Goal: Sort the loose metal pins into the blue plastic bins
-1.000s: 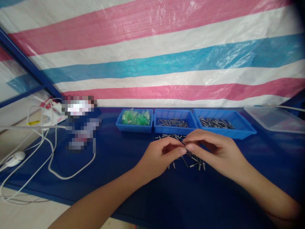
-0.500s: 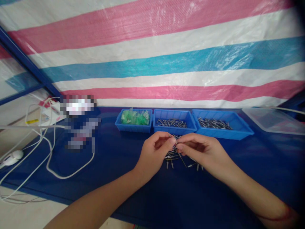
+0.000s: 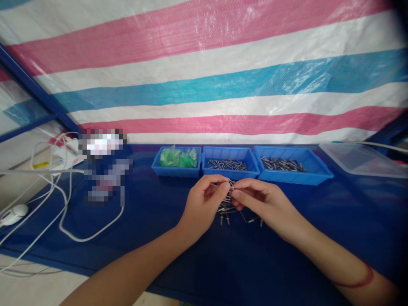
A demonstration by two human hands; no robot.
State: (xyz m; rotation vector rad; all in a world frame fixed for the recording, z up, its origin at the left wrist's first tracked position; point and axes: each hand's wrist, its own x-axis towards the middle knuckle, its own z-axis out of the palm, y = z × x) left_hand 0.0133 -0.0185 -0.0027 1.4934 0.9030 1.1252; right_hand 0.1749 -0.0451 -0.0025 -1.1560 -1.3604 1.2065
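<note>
My left hand [image 3: 204, 206] and my right hand [image 3: 259, 202] meet fingertip to fingertip over a loose pile of small metal pins [image 3: 228, 212] on the blue table cover [image 3: 159, 229]. Both hands are closed in a pinch on a thin metal pin [image 3: 230, 191] held between them. Behind the hands stand three blue trays in a row: the left tray [image 3: 177, 170] holds green plastic pieces, the middle tray [image 3: 230, 171] and the right tray [image 3: 295, 175] hold metal pins.
White cables [image 3: 63, 199] loop over the table's left side, with a white mouse-like object [image 3: 14, 213] beyond. A clear plastic lid [image 3: 363, 159] lies at the back right. A striped pink, white and blue tarp [image 3: 204, 76] hangs behind the table.
Both hands have shifted a little to the left and farther from me, staying pinched together over the pins. The view has drifted slightly.
</note>
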